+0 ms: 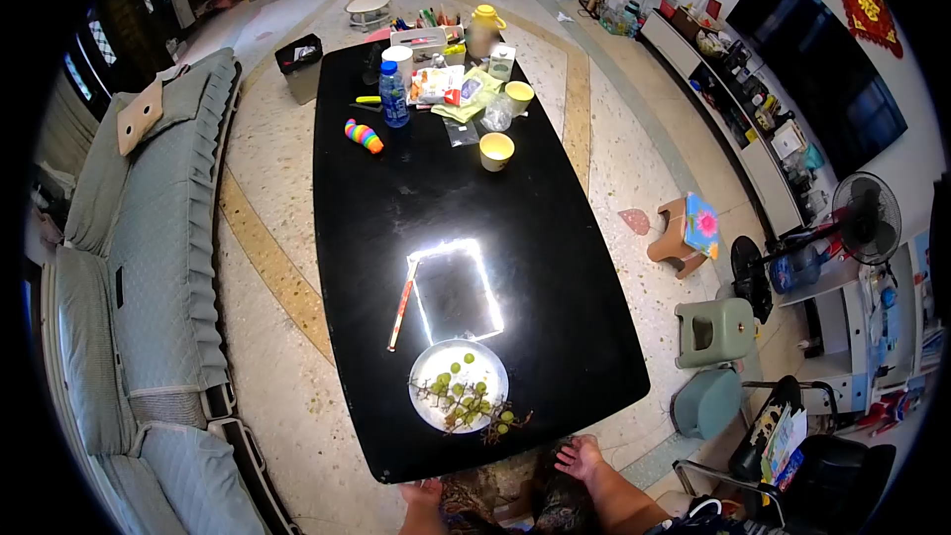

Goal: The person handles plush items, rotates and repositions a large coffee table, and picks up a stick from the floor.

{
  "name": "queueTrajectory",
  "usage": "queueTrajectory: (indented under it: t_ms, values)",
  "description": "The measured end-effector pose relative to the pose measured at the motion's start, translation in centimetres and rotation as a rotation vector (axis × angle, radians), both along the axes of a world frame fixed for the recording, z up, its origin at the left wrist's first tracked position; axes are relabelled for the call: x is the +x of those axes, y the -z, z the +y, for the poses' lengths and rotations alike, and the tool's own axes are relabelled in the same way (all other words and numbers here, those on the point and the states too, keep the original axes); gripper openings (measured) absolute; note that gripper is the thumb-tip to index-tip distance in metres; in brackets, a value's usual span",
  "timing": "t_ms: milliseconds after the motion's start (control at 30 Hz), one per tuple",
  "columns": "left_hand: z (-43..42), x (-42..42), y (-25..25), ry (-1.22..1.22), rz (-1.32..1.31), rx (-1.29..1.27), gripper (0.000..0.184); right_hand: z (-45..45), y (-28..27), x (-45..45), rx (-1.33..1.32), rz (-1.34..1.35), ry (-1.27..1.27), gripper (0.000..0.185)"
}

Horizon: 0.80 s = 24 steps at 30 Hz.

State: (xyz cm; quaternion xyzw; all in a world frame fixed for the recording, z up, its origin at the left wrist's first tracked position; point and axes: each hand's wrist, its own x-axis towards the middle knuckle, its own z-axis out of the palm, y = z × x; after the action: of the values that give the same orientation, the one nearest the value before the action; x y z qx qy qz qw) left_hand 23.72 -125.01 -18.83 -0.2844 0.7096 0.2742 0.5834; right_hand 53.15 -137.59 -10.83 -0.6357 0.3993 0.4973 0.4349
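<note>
My left hand (422, 492) is low at the near edge of the black table (386, 238), above my lap. Its fingers show only in part; they look loosely spread and hold nothing. My right hand (581, 458) lies palm up near my knee, just off the table's near edge, fingers apart and nothing in them. Nearest to both hands is a round white plate (426, 365) with green grapes (460, 389) and bare stems. Some stems and grapes hang over its right rim. A slim red-and-white stick (400, 312) lies beyond the plate.
Toward the far end stand a yellow cup (496, 152), a blue bottle (394, 95), a rainbow toy (364, 136) and snack packets (436, 85). A sofa (163, 267) runs along the left. Stools (713, 331), a fan (868, 218) and a black chair (832, 476) stand on the right.
</note>
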Motion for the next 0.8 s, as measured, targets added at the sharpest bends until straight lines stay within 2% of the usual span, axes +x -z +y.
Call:
queueTrajectory:
  t_ms: [33,67,167,200,233,267,300,333,367,400,467,533,600,667,800]
  values:
    - [-0.4,0.6,0.1,-0.257,-0.032,0.06,0.058,0.1,0.5,0.4,-0.024,0.022,0.185,0.03]
    - [-0.7,1.0,0.4,-0.261,-0.031,0.052,0.058,-0.4,2.1,0.7,0.004,0.027,0.273,0.04]
    - [-1.7,2.3,2.1,-0.292,-0.298,0.426,0.053,-3.1,8.2,2.3,0.135,0.09,0.386,0.046]
    - [-1.8,2.6,3.1,-0.214,-0.314,0.537,0.048,-3.0,8.8,2.4,0.119,0.064,0.403,0.05]
    - [-2.2,2.8,3.9,-0.222,-0.303,0.538,0.048,-3.3,9.8,2.3,0.116,0.073,0.392,0.05]
    - [-2.3,3.2,4.6,-0.266,-0.273,0.61,0.049,-3.4,10.6,2.3,0.337,0.094,0.463,0.048]
    - [-1.8,4.2,4.2,-0.311,-0.243,0.687,0.05,-3.0,11.4,2.4,0.562,0.12,0.531,0.047]
    - [-1.0,5.1,2.8,-0.323,-0.233,0.7,0.05,0.8,7.7,1.9,0.504,0.072,0.551,0.046]
    - [-0.2,6.3,0.8,-0.338,-0.26,0.748,0.05,-0.1,10.5,2.0,0.612,0.084,0.614,0.047]
    - [0.2,7.0,-0.1,-0.349,-0.285,0.795,0.051,0.8,9.9,2.0,0.612,0.05,0.611,0.048]
    - [-0.8,6.0,1.8,-0.306,-0.266,0.782,0.052,1.8,8.4,1.7,0.609,0.028,0.61,0.049]
    - [-0.3,6.7,0.6,-0.265,-0.257,0.773,0.054,1.7,8.4,2.2,0.718,0.079,0.598,0.049]
    - [0.4,7.9,-1.1,-0.358,-0.28,0.718,0.056,1.7,8.2,2.7,0.782,0.103,0.58,0.049]
    - [0.0,7.8,-0.8,-0.362,-0.305,0.731,0.057,1.6,7.7,3.0,0.792,0.147,0.584,0.048]
    - [0.7,10.3,-5.0,-0.321,-0.319,0.642,0.058,1.3,7.1,3.5,0.82,0.181,0.59,0.05]
